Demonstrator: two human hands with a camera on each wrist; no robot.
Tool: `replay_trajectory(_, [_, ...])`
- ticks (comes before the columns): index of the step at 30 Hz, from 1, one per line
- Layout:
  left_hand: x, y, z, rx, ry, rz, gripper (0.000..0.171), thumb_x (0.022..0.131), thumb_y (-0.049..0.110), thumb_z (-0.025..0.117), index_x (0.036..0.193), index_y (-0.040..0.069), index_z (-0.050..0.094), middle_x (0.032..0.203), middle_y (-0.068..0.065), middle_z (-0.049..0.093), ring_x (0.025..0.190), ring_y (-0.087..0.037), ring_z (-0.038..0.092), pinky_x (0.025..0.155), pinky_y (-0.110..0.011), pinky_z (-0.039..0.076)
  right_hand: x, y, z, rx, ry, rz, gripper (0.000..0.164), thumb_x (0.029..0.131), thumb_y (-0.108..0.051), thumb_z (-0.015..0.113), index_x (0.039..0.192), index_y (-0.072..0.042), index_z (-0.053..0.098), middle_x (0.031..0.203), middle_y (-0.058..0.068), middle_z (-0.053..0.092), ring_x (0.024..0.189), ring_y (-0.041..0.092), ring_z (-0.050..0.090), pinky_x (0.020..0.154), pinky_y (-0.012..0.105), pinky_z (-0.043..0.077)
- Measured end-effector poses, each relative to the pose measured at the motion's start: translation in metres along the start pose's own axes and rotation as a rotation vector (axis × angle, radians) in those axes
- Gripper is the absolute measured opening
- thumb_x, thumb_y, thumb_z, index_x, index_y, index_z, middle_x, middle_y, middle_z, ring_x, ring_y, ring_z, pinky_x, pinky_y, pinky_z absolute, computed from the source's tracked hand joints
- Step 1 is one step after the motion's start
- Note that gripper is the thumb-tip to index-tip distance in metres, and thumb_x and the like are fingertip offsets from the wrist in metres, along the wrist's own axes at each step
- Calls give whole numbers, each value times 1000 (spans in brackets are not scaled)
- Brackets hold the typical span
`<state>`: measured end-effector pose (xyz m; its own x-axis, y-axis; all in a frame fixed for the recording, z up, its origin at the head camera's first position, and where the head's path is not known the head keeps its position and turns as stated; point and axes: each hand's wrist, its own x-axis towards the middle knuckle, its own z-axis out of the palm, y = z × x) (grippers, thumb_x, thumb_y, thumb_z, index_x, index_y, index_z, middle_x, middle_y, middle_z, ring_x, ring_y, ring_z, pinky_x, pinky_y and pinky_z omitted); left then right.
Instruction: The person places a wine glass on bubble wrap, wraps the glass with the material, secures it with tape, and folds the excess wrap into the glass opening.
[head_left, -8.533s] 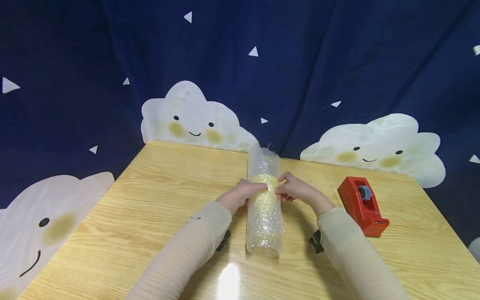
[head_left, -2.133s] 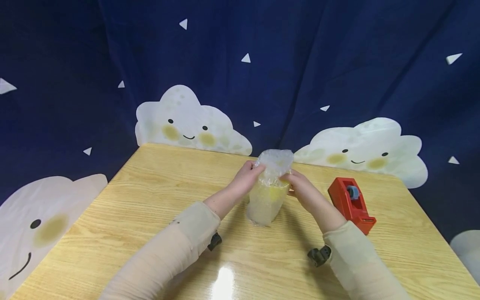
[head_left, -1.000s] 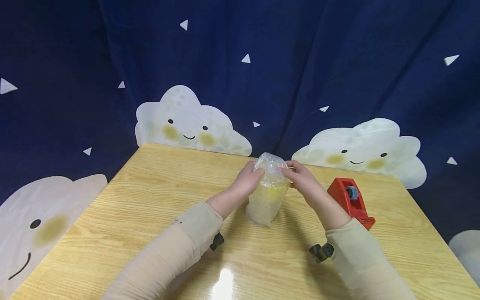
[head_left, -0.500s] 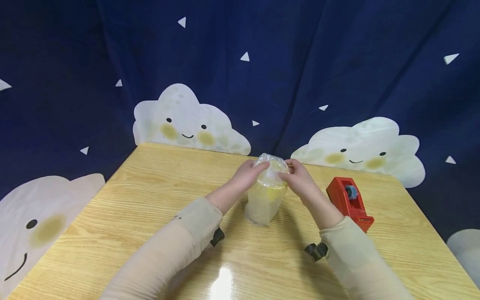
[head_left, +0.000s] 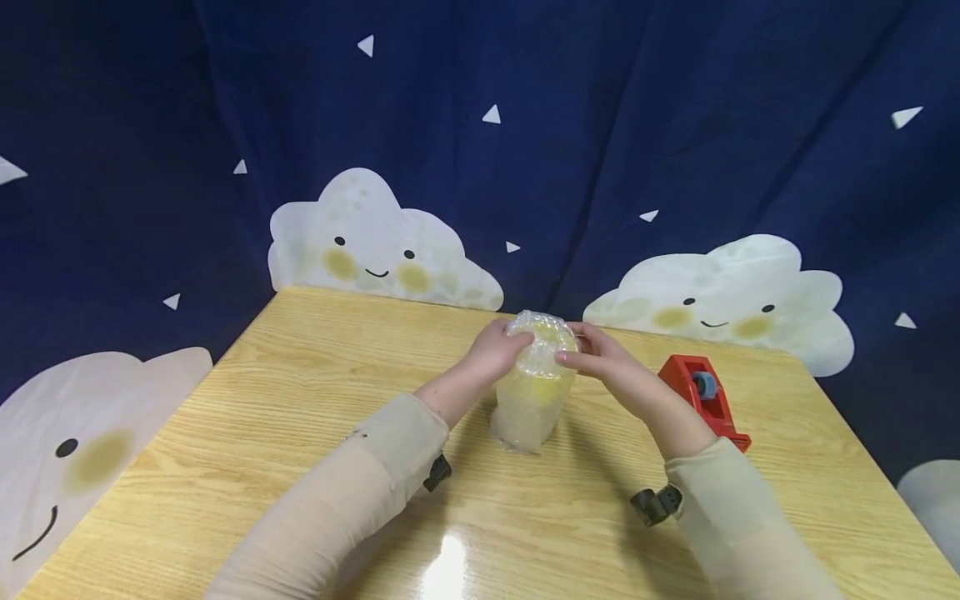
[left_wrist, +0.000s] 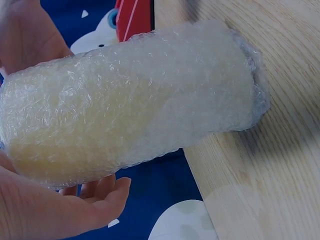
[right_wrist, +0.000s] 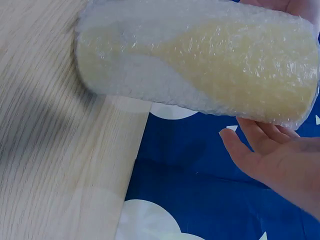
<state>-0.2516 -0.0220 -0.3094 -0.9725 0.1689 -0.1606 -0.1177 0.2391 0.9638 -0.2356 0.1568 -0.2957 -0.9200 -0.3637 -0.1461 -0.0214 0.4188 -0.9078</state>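
Note:
A bubble-wrapped bundle (head_left: 531, 408) stands upright on the table, leaning slightly. Through its layers shows a pale yellow shape like a goblet, wide at the top and narrowing to a stem (right_wrist: 145, 49). Bubble wrap (head_left: 542, 346) is folded down over the top end. My left hand (head_left: 491, 354) holds the upper left side, thumb on the folded wrap and fingers around the far side. Opposite it, my right hand (head_left: 607, 358) holds the upper right rim, its thumb on top and fingers against the side. The wrap partly hides the fingertips.
A red tape dispenser (head_left: 686, 379) with a blue roll stands to the right, partly behind the right forearm. The wooden table (head_left: 337, 375) ends at a dark blue curtain (head_left: 450, 100) with printed clouds. Both wrists carry small black cameras.
The bundle lay flat earlier and now stands upright. Its loose upper wrap, which stuck up, has been folded down over the top. Lately the right thumb has shifted slightly on the fold.

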Motion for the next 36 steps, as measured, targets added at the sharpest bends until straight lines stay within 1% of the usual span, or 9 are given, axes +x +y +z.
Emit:
replay_trajectory(3, [0, 0, 0, 3, -1, -1, 43, 92, 20, 50, 125, -7, 44, 122, -21, 54, 113, -32, 53, 98, -40, 45, 1, 0, 1, -16, 13, 11, 60, 91, -23, 56, 140, 1, 29, 130, 22, 49, 104, 10, 52, 103, 43, 36])
replay_trajectory(7, [0, 1, 0, 12, -3, -14, 43, 92, 19, 50, 127, -5, 44, 123, -21, 53, 115, -32, 52, 100, -40, 44, 4, -2, 5, -65, 90, 33, 55, 91, -23, 58, 135, 1, 36, 127, 23, 53, 107, 20, 54, 99, 40, 39])
replay_trajectory(17, [1, 2, -1, -19, -26, -9, 41, 90, 8, 48, 128, -6, 43, 124, -20, 53, 112, -31, 53, 97, -38, 46, 12, -11, 13, -262, 276, 74, 41, 89, -19, 60, 122, 3, 50, 116, 20, 58, 91, 21, 52, 70, 23, 42])
replay_trajectory(24, [1, 0, -1, 23, -15, -22, 42, 89, 8, 49, 129, -4, 43, 123, -19, 53, 109, -30, 53, 94, -39, 46, 17, -16, 21, -360, 357, 80, 36, 82, -12, 65, 112, 3, 52, 109, 20, 57, 93, 28, 50, 74, 33, 45])
replay_trajectory(27, [1, -3, -4, 25, -19, -11, 43, 90, 18, 53, 128, -2, 45, 124, -17, 54, 111, -28, 52, 96, -39, 45, 19, -16, 23, -381, 375, 80, 35, 81, -10, 65, 110, 3, 52, 108, 21, 58, 93, 29, 52, 76, 36, 46])
replay_trajectory(30, [3, -9, -10, 34, -95, 42, 49, 90, 30, 57, 128, 2, 46, 127, -14, 54, 114, -25, 53, 98, -37, 44, 19, -13, 22, -377, 382, 89, 35, 81, -11, 65, 111, 3, 52, 106, 20, 58, 92, 28, 52, 74, 33, 46])
replay_trajectory(32, [4, -13, -18, 29, -191, 83, 55, 90, 33, 59, 133, 4, 39, 129, -12, 53, 115, -23, 53, 100, -36, 43, 19, -11, 19, -365, 380, 93, 36, 83, -13, 64, 113, 3, 52, 106, 19, 58, 91, 26, 52, 71, 29, 45])
replay_trajectory(34, [5, -17, -26, 8, -299, 116, 61, 90, 27, 61, 139, 7, 30, 133, -12, 51, 118, -23, 53, 101, -37, 42, 18, -8, 16, -331, 362, 86, 37, 86, -16, 62, 116, 4, 53, 107, 19, 59, 92, 24, 54, 71, 26, 45])
replay_trajectory(36, [4, -20, -33, 0, -367, 133, 70, 89, 20, 63, 142, 10, 19, 136, -13, 48, 119, -24, 53, 102, -37, 42, 16, -5, 12, -289, 324, 63, 39, 90, -22, 58, 120, 3, 53, 108, 20, 60, 94, 23, 55, 75, 26, 45])
